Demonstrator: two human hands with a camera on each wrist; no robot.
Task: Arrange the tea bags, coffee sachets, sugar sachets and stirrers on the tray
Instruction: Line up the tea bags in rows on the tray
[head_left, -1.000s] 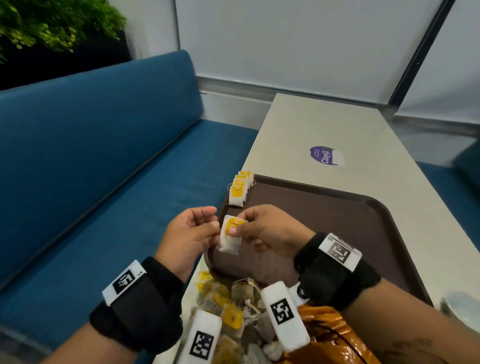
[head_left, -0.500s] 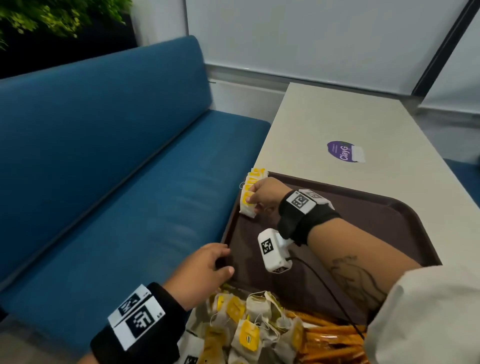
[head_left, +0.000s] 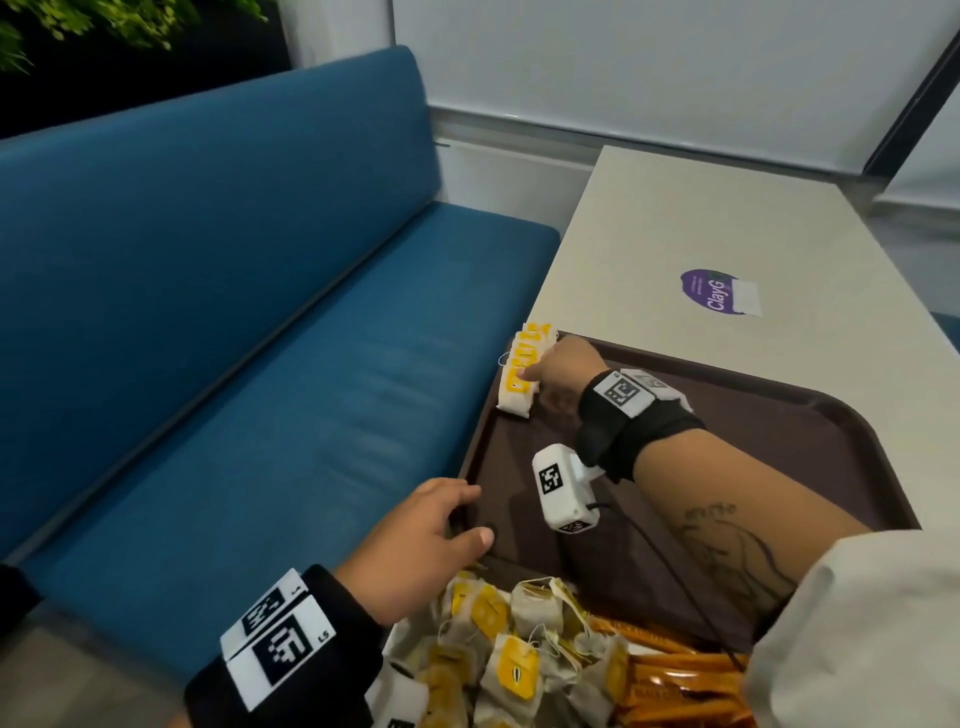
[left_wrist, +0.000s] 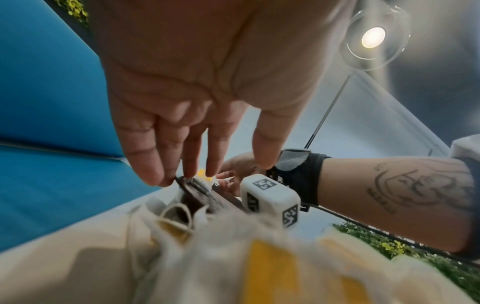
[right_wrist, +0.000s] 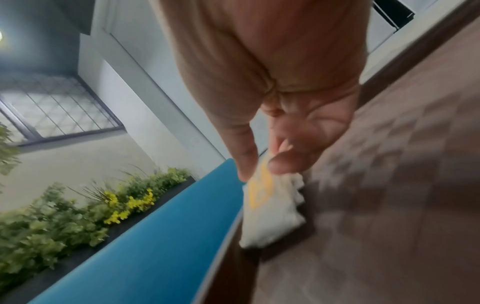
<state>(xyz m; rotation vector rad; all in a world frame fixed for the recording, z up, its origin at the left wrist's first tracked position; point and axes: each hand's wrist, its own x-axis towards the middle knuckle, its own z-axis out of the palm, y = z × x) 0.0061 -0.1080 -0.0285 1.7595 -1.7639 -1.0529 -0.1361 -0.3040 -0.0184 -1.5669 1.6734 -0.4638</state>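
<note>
Pinching a tea bag (right_wrist: 270, 207) between thumb and forefinger, the right hand (head_left: 563, 371) sits at the tray's upper-left corner in the head view. The right wrist view shows this bag as a white, soft pouch with a yellow tag on its face, blurred, its lower end at the tray (head_left: 779, 447) floor against the left rim. In the head view the bag stands at the near end of the row (head_left: 524, 366), a short line of white bags with yellow tags running along the left rim toward the upper corner; whether it touches the next bag cannot be told.

The left hand (head_left: 415, 545) lies at center-bottom of the head view with fingers straight and relaxed, holding nothing. Its fingertips (left_wrist: 161, 181) touch the tray's left rim in the left wrist view, and the thumb reaches over the rim.

The tray is dark brown with a raised rim and rests on a pale table (head_left: 675, 223). At the bottom of the head view lies a loose pile (head_left: 519, 654) of tea bags, white with yellow tags and strings, just below the tray's near edge. Orange sachets (head_left: 680, 675) lie to its right. A purple sticker (head_left: 719, 291) marks the table at upper right. A blue bench (head_left: 208, 312) fills the left of the frame.
</note>
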